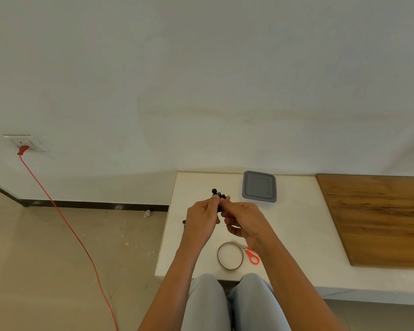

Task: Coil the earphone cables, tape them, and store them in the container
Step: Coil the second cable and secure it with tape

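Both hands raised over white table (301, 235). Left hand (202, 220) and right hand (243, 220), fingers curled, pinch black earphones (219, 195) between them. Grey-lidded container (259, 186) sits just beyond; tape roll (230, 256) and red-handled scissors (252, 255) near table's front edge

White wall (201, 68), beige tiled floor (46, 259)
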The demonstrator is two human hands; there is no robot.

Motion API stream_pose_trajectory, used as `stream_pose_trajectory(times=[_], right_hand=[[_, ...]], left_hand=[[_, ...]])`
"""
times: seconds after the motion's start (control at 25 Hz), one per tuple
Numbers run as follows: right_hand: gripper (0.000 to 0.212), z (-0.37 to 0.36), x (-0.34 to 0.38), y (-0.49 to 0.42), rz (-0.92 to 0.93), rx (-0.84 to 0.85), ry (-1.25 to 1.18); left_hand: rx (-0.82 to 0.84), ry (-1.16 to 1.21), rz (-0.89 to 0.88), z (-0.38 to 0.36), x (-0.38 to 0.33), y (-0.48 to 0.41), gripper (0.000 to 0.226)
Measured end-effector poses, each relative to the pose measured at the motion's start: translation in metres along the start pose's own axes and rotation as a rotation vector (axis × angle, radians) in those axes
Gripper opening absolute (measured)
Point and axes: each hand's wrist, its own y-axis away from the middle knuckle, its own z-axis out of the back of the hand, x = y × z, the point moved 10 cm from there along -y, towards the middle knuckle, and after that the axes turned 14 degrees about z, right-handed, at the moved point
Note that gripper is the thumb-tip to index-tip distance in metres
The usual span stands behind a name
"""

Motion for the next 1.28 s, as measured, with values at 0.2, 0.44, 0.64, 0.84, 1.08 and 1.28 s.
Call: stream_pose_trajectory(times=[0.2,0.44,0.64,0.84,1.08,1.28], right_hand=[[0.024,-0.002,-0.001,0.0,0.075,-0.055,-0.042],[0.025,-0.014,-0.009,0.002,0.076,-0.048,-0.14],[0.023,-0.022,-0.014,-0.002,-0.038,0.156,-0.168],[0.013,-0.019,0.0,-0.006,0.072,0.206,-0.154],[0.023,-0.02,0.016,-0.002,0.19,0.29,-0.052],[0.022,-0.021,0.021,0.0,0.244,0.417,0.065]], left_hand=[[-0.033,-0.027,-0.012,0.002,-0.001,-0.001,0.036],[-0.035,0.063,0.079,0.005,0.007,-0.004,0.031],[0.059,0.002,0.078,0.006,0.008,-0.006,0.032],[0.242,0.186,0.228,-0.002,0.024,-0.008,0.028],[0.264,0.4,0.319,-0.001,0.028,-0.006,0.016],[0.337,0.378,0.357,-0.005,0.027,-0.004,0.013]])
